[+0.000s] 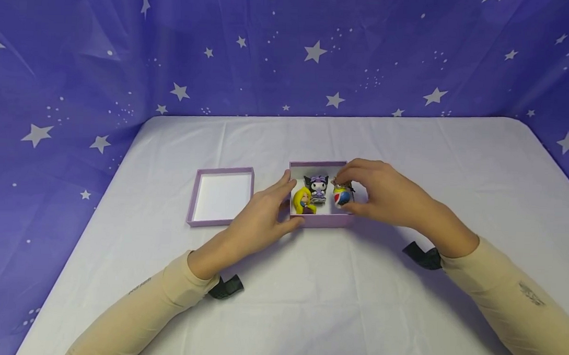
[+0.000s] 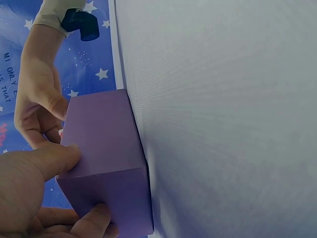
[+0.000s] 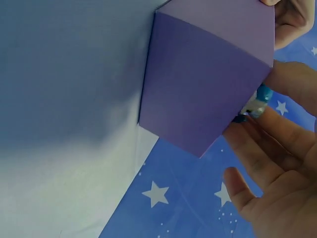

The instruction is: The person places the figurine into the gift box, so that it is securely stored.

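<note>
A purple box [image 1: 327, 221] stands without its lid on the white table. My left hand [image 1: 259, 218] holds it by the left end, thumb on the front wall and fingers along the side; its thumb [image 2: 59, 157] shows in the left wrist view. Inside are a yellow-haired figurine [image 1: 303, 201] and a black-and-purple figurine [image 1: 318, 189]. At the box's right end my right hand [image 1: 382, 194] pinches a blue, red and white figurine [image 1: 342, 197] between thumb and fingers. Part of that figurine [image 3: 256, 103] peeks over the box rim in the right wrist view.
A purple-edged lid [image 1: 192, 200] lies with its white inside up, left of the box. Black wrist-worn pieces [image 1: 423, 255] hang below both cuffs. Behind the table [image 1: 280, 302] hangs a blue curtain [image 1: 289, 52] with white stars.
</note>
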Demonstrator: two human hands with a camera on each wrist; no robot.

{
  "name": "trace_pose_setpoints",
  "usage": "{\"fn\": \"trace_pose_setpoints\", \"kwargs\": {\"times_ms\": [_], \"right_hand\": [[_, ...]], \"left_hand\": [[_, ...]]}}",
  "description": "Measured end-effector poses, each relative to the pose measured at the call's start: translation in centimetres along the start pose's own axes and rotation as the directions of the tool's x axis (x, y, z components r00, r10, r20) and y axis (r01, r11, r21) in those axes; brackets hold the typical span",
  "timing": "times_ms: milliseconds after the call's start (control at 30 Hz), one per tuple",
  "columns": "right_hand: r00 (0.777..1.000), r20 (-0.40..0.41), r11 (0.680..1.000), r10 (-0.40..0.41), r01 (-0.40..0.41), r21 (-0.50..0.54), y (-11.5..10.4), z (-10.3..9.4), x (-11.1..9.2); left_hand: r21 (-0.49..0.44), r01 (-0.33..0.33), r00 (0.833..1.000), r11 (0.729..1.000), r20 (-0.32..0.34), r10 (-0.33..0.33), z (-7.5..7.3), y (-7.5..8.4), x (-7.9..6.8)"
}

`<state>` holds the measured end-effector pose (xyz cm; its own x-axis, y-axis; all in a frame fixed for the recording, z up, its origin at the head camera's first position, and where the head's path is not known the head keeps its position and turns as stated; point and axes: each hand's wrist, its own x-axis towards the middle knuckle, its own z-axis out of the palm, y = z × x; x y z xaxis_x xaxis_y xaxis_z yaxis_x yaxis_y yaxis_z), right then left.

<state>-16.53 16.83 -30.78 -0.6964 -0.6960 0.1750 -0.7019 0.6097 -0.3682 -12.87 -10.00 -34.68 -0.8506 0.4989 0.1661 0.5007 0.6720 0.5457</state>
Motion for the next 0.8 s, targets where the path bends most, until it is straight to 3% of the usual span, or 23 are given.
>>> {"fn": "trace_pose_setpoints", "kwargs": {"times_ms": [367, 533, 800], "right_hand": [[0.988, 0.146, 0.988, -0.048, 0.068, -0.137, -0.5, 0.4, 2.4], [0.968, 0.251, 0.978, 0.024, 0.029, -0.206, -1.1, 0.6, 3.4], [0.94, 0.32, 0.968, 0.115, -0.035, -0.248, -1.6, 0.9, 4.1]], "left_hand": [[0.003, 0.009, 1.0, 1.0, 0.003, -0.009, -0.1, 0.0, 0.0], [0.0, 0.008, 1.0, 1.0, -0.001, -0.008, 0.0, -0.1, -0.1], [0.0, -0.014, 1.0, 1.0, -0.012, 0.014, 0.0, -0.1, 0.0]]}}
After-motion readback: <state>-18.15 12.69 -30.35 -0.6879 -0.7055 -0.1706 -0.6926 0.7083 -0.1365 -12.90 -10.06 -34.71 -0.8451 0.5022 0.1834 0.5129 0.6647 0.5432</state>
